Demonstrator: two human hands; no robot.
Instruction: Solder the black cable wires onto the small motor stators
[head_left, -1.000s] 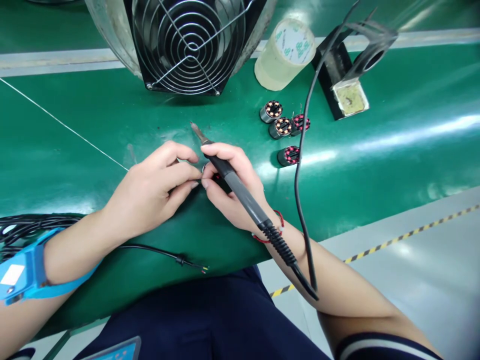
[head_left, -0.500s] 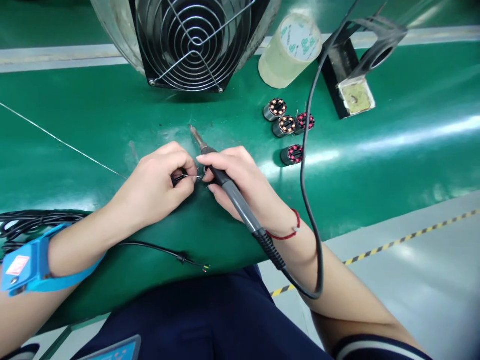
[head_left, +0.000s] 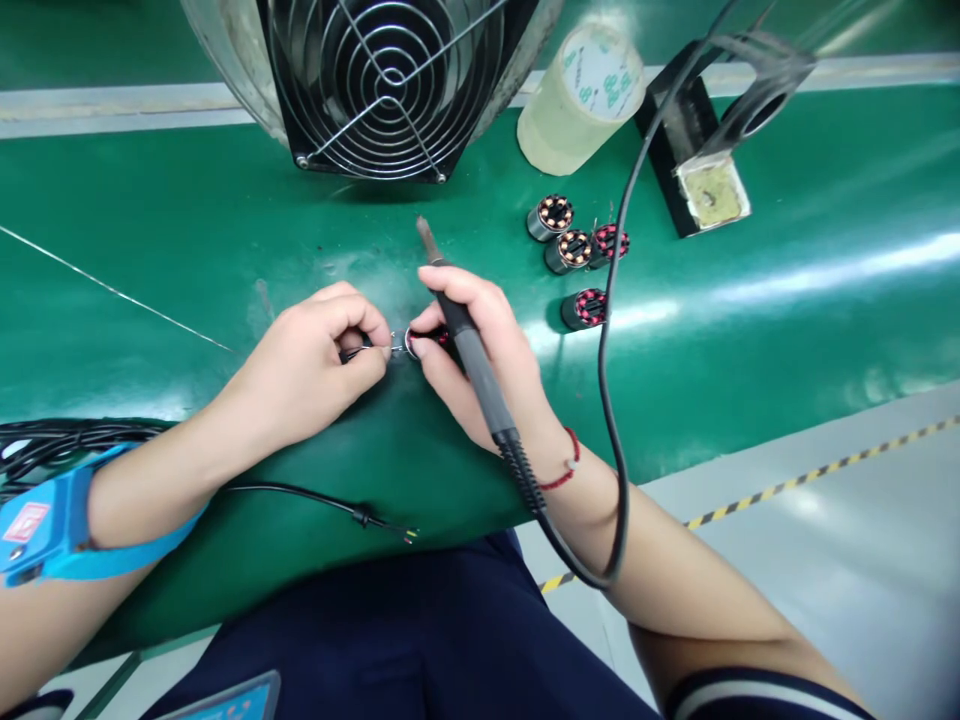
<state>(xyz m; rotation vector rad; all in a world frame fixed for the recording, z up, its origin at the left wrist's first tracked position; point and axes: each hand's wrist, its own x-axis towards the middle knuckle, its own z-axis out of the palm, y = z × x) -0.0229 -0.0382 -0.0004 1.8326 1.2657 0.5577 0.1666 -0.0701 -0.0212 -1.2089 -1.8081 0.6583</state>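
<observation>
My left hand point(head_left: 319, 365) is closed, thumb and forefinger pinching a thin wire point(head_left: 366, 348); a bit of black cable shows inside the curled fingers. In my right hand point(head_left: 487, 360) lies a soldering iron point(head_left: 480, 370), its bare tip point(head_left: 425, 232) pointing up and away over the table. The thumb and fingertips of that same hand also grip a small motor stator point(head_left: 412, 343) with red windings, partly hidden by them. Fine leads stick out from the stator toward my left fingertips, across a narrow gap. A silvery strand point(head_left: 120, 288) runs from the left edge to behind my left wrist.
A fan point(head_left: 390, 90) stands at the back, beside a tape roll point(head_left: 581, 100) and an iron stand with sponge point(head_left: 712, 195). Several stators point(head_left: 570, 252) sit on the right. Coiled black cable point(head_left: 75, 440) lies left; one stripped cable end point(head_left: 364, 515) lies near the front edge.
The soldering iron's tip has swung right and away from my left hand, its handle now more upright in view. The stator in my right fingers has come into clearer sight. My left hand has barely moved.
</observation>
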